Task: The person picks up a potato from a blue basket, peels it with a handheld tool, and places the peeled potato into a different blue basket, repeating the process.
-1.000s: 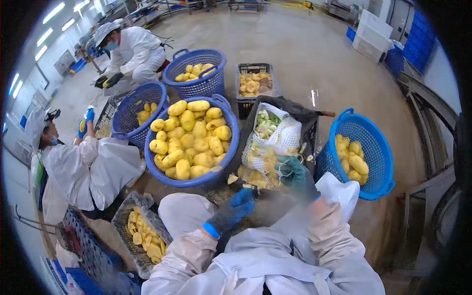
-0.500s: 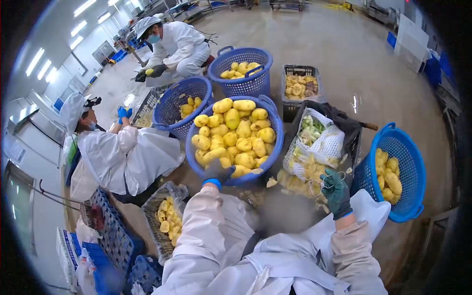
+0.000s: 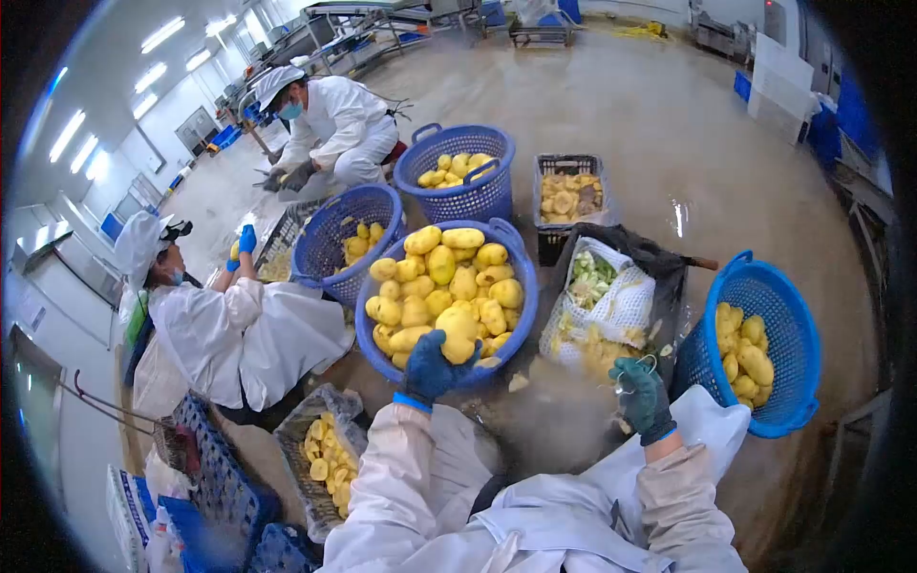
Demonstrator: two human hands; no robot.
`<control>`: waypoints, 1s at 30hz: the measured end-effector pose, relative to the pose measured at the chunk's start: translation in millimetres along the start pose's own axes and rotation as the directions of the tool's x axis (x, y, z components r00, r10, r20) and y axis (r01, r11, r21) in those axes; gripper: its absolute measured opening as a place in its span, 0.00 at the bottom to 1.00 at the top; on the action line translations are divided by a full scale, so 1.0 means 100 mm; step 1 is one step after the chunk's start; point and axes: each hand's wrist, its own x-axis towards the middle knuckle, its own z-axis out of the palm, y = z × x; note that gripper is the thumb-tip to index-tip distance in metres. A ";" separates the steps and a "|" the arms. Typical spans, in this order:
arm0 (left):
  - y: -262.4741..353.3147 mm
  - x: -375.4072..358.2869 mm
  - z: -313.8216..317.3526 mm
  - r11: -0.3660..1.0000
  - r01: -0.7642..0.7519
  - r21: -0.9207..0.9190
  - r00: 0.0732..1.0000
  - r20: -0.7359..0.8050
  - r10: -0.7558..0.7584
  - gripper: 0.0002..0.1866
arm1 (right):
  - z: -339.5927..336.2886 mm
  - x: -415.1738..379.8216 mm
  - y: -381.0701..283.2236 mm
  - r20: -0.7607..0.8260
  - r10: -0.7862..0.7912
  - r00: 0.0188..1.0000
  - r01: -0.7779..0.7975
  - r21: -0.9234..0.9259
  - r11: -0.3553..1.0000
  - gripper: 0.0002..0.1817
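My left hand (image 3: 430, 368), in a blue glove, grips a peeled yellow mango (image 3: 458, 334) at the near rim of a big blue basket (image 3: 521, 310) heaped with the same yellow fruit. My right hand (image 3: 642, 396), in a dark green glove, holds a small metal peeler (image 3: 638, 371) with a wire loop, above my lap. It hovers just in front of a black crate (image 3: 669, 286) lined with white mesh and filled with peels. My white sleeves and apron fill the lower part of the view.
A blue basket (image 3: 798, 382) with some fruit stands at my right. Two more blue baskets (image 3: 468, 201) (image 3: 330, 244) and a black crate (image 3: 571, 196) stand further back. Two people in white sit at the left, one (image 3: 215, 329) close. A crate of cut pieces (image 3: 325, 458) lies near my left knee.
My left hand reached into the big basket and now lifts out one fruit. My right hand stayed near the peel crate with the peeler. The view shifted slightly.
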 end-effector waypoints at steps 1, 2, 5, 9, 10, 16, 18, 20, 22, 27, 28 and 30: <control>-0.01 -0.05 0.24 0.831 0.209 -0.515 0.978 0.106 -0.179 0.29 | 0.08 0.01 -0.06 0.004 0.028 1.000 -0.028 0.033 0.999 0.12; -0.07 -0.05 0.41 0.797 0.228 -0.559 0.974 0.127 -0.189 0.30 | 0.11 0.03 -0.10 0.005 0.056 0.998 -0.056 0.063 0.996 0.12; -0.38 -0.05 0.71 0.685 0.320 -0.654 0.947 0.210 -0.241 0.32 | 0.08 0.02 -0.07 0.085 -0.038 0.996 0.026 0.136 0.990 0.11; -0.83 -0.11 0.97 0.643 0.474 -0.601 0.878 0.373 -0.299 0.32 | 0.59 -0.12 -0.47 0.390 -0.473 0.790 0.613 -0.489 0.621 0.10; -0.96 -0.12 0.96 0.627 0.503 -0.595 0.858 0.427 -0.284 0.31 | 0.67 -0.16 -0.52 0.576 -0.488 0.656 0.734 -0.637 0.235 0.10; -1.29 -0.37 0.89 0.288 -0.679 0.676 0.724 0.551 0.414 0.42 | 0.63 0.23 -0.33 0.234 -0.311 0.921 0.382 -0.386 0.840 0.08; -1.48 -0.37 0.67 0.344 -0.645 0.682 0.762 0.542 0.353 0.44 | 0.29 0.45 -0.41 0.039 -0.348 0.937 0.346 -0.250 0.904 0.08; -1.42 -0.37 0.67 0.260 -0.716 0.647 0.688 0.592 0.420 0.45 | 0.12 0.54 -0.36 -0.038 -0.347 0.937 0.348 0.022 0.937 0.09; -1.37 -0.37 0.76 0.287 -0.654 0.700 0.749 0.548 0.372 0.45 | 0.40 0.33 -0.37 0.215 -0.591 0.777 0.627 -0.338 0.701 0.09; -1.39 -0.43 0.93 0.346 -0.625 0.700 0.780 0.543 0.310 0.44 | 0.12 0.43 -0.12 0.100 -0.459 0.883 0.450 -0.459 0.766 0.11; -1.47 -0.39 0.85 0.375 -0.600 0.707 0.800 0.526 0.289 0.43 | 0.00 0.48 -0.23 -0.004 -0.408 0.913 0.351 -0.503 0.790 0.11; -1.53 -0.32 0.77 0.356 -0.594 0.721 0.804 0.518 0.293 0.41 | 0.12 0.44 -0.16 0.004 -0.383 0.924 0.383 -0.008 0.924 0.11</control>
